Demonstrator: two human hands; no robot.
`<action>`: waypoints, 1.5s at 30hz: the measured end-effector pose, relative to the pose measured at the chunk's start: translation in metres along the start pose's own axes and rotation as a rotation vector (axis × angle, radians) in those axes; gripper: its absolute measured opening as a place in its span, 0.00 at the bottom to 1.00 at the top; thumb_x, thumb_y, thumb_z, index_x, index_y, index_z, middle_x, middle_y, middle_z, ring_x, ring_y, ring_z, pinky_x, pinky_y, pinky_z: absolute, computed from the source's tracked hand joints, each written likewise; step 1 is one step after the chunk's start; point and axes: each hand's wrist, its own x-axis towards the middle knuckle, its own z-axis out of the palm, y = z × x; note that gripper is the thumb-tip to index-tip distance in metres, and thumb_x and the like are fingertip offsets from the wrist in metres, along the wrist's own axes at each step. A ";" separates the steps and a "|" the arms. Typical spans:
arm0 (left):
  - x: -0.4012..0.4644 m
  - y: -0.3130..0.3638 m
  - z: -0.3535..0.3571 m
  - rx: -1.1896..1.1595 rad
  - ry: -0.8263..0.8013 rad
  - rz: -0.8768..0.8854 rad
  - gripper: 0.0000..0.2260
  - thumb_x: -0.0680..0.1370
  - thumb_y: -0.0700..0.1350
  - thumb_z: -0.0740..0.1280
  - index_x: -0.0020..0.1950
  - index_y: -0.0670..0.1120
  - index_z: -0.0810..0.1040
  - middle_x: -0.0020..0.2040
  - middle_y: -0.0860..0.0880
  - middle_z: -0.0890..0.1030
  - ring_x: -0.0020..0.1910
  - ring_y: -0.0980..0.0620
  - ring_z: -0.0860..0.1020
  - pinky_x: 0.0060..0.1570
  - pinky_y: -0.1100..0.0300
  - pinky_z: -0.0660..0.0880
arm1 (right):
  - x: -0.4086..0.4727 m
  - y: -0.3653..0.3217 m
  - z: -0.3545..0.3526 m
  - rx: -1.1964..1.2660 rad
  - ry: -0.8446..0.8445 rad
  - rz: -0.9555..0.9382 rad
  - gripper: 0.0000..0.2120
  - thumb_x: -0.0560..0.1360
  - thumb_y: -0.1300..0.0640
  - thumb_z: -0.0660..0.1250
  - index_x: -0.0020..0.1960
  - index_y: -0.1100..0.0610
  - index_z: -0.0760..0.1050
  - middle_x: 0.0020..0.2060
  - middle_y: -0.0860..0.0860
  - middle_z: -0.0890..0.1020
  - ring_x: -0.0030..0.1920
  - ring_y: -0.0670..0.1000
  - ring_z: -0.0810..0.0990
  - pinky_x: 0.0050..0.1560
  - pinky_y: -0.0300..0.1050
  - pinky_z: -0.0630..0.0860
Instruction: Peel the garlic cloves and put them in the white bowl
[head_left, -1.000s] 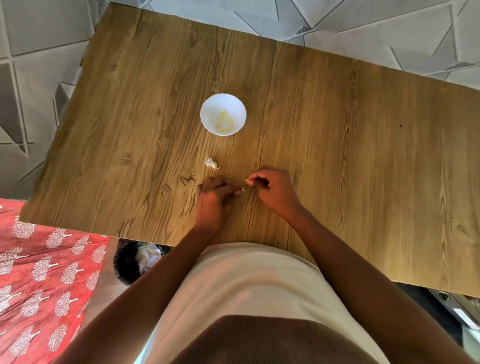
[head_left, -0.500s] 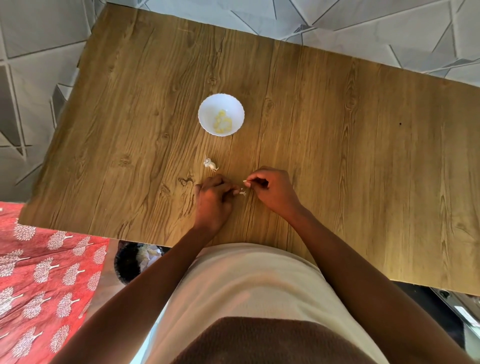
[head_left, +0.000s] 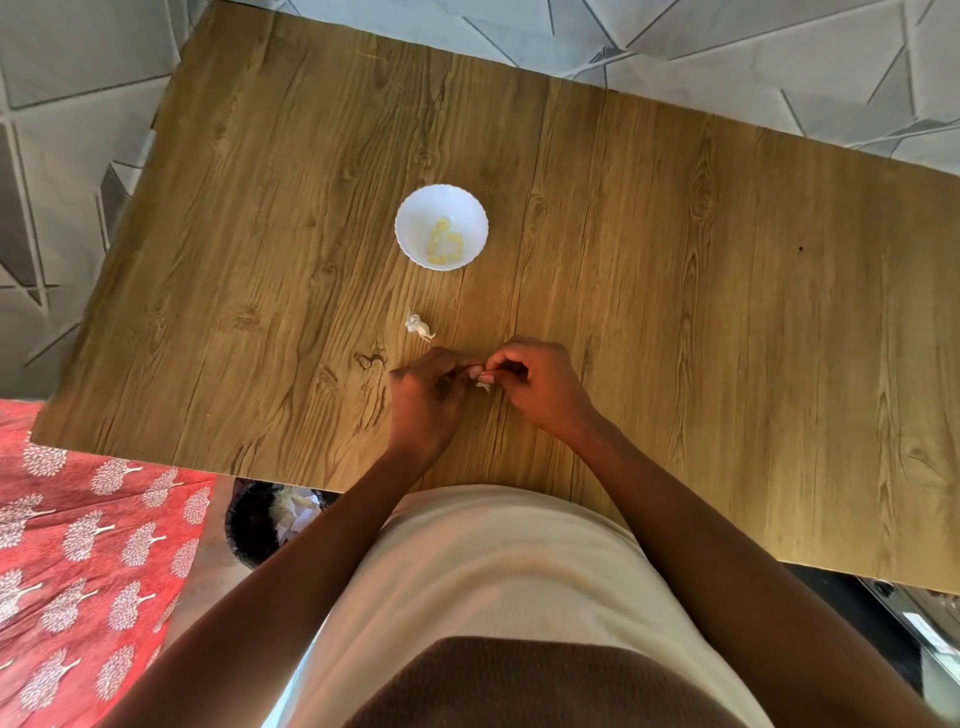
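Clove (head_left: 483, 385) sits pinched btwn left hand (head_left: 426, 400) & right hand (head_left: 540, 387), low over table (head_left: 675, 312), near white bowl (head_left: 441, 227) w/ peeled cloves (head_left: 442, 243). Risk: small, slick clove could slip from fingertips; skin scrap may tear, sticking on.

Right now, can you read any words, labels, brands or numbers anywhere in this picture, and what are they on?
None: no readable text anywhere.
The bowl is plain white.
The table shows only wood grain.
The red cloth bears a white tree pattern, no letters.
The bin holds paper scraps with no print I can make out.
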 end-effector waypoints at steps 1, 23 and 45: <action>0.000 0.001 -0.001 -0.005 -0.015 -0.010 0.06 0.79 0.39 0.73 0.54 0.45 0.87 0.47 0.52 0.86 0.46 0.59 0.83 0.46 0.60 0.81 | 0.000 0.000 0.000 0.004 0.003 0.003 0.06 0.74 0.67 0.74 0.46 0.57 0.84 0.40 0.49 0.84 0.42 0.44 0.81 0.44 0.35 0.76; 0.001 0.019 -0.003 -0.260 -0.048 -0.288 0.06 0.80 0.41 0.73 0.55 0.46 0.87 0.47 0.54 0.88 0.48 0.55 0.86 0.52 0.57 0.83 | 0.002 -0.010 0.006 0.421 0.129 0.280 0.03 0.76 0.67 0.72 0.45 0.62 0.85 0.38 0.55 0.86 0.39 0.50 0.84 0.45 0.44 0.81; -0.003 0.025 0.000 0.085 0.066 -0.011 0.06 0.78 0.40 0.75 0.54 0.43 0.87 0.45 0.49 0.88 0.39 0.58 0.84 0.42 0.65 0.80 | 0.000 -0.010 0.012 0.283 0.122 0.266 0.03 0.76 0.63 0.73 0.46 0.57 0.85 0.39 0.49 0.85 0.42 0.48 0.84 0.47 0.48 0.81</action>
